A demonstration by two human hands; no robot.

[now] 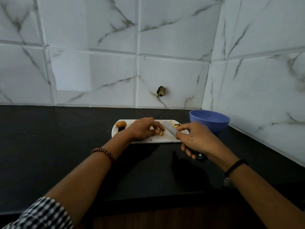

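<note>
Two hands meet over one white cutting board [165, 139] on the black counter [49, 138] in the head view; the left hand [142, 129] curls its fingers down and pinches a small yellowish piece of food [161, 133] near the board's middle; the right hand [196, 139] is wrapped round the black handle of one knife [169, 130], whose pale blade slants across the board just beside that piece; one whole brownish-orange piece [120, 124] lies at the board's far left corner, with one dark scrap [121, 129] right beside it; some cut bits [175, 125] lie at the far right, too blurred to count; one blue bowl [209, 120] stands just beside the board's right end, near the tiled wall [82, 63]; one beaded bracelet [104, 152] circles the left wrist, one black band [236, 166] the right.
</note>
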